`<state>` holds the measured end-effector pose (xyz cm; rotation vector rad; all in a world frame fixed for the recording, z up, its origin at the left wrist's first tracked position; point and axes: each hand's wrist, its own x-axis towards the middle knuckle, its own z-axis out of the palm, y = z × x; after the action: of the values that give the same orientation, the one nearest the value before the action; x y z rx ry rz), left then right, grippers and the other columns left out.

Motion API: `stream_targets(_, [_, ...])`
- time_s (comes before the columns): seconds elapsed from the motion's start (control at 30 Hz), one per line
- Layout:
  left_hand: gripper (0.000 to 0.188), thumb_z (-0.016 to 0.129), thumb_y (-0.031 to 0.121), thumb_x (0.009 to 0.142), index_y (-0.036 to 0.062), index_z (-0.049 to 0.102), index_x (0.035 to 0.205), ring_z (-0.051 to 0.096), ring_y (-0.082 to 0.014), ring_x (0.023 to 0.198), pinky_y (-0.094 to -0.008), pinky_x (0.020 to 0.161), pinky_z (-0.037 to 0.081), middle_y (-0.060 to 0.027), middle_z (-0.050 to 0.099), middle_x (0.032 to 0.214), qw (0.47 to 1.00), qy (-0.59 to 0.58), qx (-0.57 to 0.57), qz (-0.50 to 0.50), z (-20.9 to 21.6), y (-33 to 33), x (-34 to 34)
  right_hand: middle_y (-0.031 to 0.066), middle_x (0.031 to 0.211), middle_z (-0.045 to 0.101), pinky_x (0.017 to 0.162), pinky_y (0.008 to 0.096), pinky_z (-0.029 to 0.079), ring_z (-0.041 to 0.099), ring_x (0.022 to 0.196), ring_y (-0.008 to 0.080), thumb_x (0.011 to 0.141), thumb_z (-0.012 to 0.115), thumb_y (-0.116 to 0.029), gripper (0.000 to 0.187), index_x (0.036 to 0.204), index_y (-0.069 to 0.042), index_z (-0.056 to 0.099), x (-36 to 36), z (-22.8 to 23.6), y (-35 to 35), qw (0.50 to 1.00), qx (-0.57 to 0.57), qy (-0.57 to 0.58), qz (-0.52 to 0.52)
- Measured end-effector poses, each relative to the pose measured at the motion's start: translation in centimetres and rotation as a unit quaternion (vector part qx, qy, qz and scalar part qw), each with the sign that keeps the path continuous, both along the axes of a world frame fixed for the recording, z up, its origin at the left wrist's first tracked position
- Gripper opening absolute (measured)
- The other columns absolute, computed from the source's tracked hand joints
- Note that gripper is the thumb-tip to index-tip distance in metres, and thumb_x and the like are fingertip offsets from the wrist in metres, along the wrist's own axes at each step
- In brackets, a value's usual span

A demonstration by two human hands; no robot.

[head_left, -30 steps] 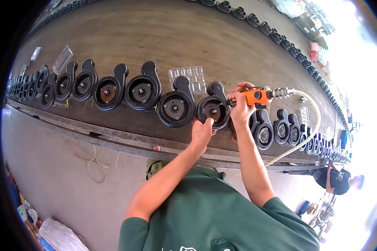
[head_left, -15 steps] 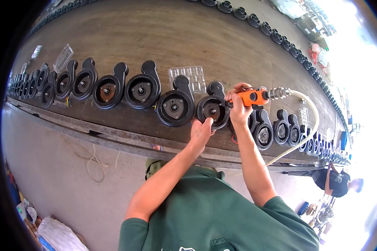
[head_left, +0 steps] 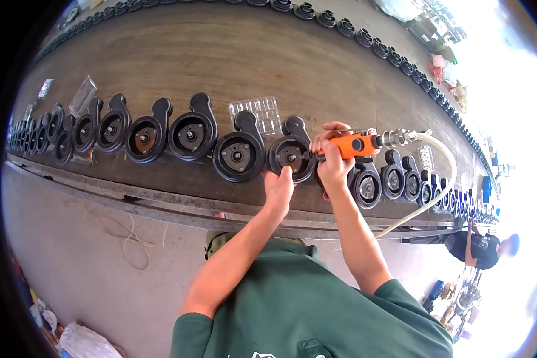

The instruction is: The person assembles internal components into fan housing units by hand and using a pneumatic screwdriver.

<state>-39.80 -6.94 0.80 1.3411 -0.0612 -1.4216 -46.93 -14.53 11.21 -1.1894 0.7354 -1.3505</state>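
My right hand [head_left: 333, 156] is closed around an orange air screwdriver [head_left: 356, 145] held roughly level, its dark tip end pointing left toward a round black housing [head_left: 296, 132]. Whether the tip touches the housing is hard to see. My left hand [head_left: 278, 190] grips that housing's near rim, thumb on top. Inside it sits a brownish plate with a metal shaft in the middle. Just left stands a similar black housing [head_left: 245, 121] with a grey plate, touched by neither hand. A pale hose [head_left: 449, 161] runs from the screwdriver's metal coupling down to the table's edge.
More black housings [head_left: 191, 134] line the table's near edge on both sides, and another row [head_left: 346, 27] follows its far edge. Clear plastic trays [head_left: 258, 113] lie behind the near row. A person in dark clothes [head_left: 480, 249] is at the far right.
The view has shifted slightly, so the near row sits a little further left. My right hand and the screwdriver have tilted slightly; the left hand keeps its grip on the same housing.
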Motion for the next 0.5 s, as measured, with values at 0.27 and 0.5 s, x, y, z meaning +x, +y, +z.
stream_targets(0.27, [0.029, 0.056, 0.015, 0.096, 0.0046, 0.058, 0.123, 0.061, -0.0115, 0.090, -0.0338, 0.078, 0.055, -0.0033, 0.064, 0.109, 0.996, 0.062, -0.056, -0.008, 0.5, 0.3, 0.4, 0.0082, 0.077, 0.056, 0.069, 0.0355, 0.051, 0.054, 0.067, 0.0165, 0.085, 0.050, 0.001, 0.030, 0.115, 0.003, 0.052, -1.8, -2.8, 1.8, 1.000, 0.016, -0.005, -0.015])
stream_targets(0.5, [0.024, 0.056, 0.013, 0.096, 0.0000, 0.062, 0.115, 0.064, -0.0136, 0.093, -0.0347, 0.081, 0.055, -0.0065, 0.065, 0.111, 0.996, 0.068, -0.052, -0.009, 0.9, 0.2, 0.7, 0.0060, 0.076, 0.054, 0.069, 0.0350, 0.050, 0.052, 0.067, 0.0153, 0.087, 0.051, 0.001, 0.027, 0.114, 0.001, 0.051, -2.1, -3.4, 1.8, 1.000, 0.004, 0.009, 0.007])
